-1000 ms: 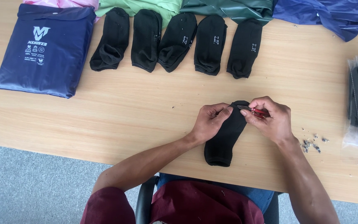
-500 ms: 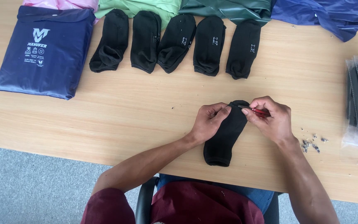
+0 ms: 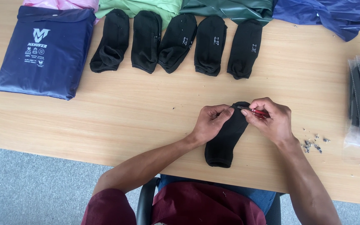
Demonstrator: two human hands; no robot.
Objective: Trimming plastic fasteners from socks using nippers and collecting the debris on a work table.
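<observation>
Both hands are down on a black sock (image 3: pixel 226 137) lying flat near the front edge of the table (image 3: pixel 146 116). The left hand (image 3: pixel 210 121) pinches the sock's top edge, fingers closed on the fabric. The right hand (image 3: pixel 271 118) grips a small red-handled tool (image 3: pixel 253 111), its tip at the same edge. Five more black socks (image 3: pixel 176 41) sit in a row farther back, a navy packet (image 3: pixel 46 50) to the left, and scraps (image 3: pixel 312 143) lie just right of the wrist.

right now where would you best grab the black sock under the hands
Probably the free toe end of the black sock, coming from the near table edge: it lies flat and uncovered there, while the left hand and right hand, with a small red tool, crowd the cuff.
</observation>
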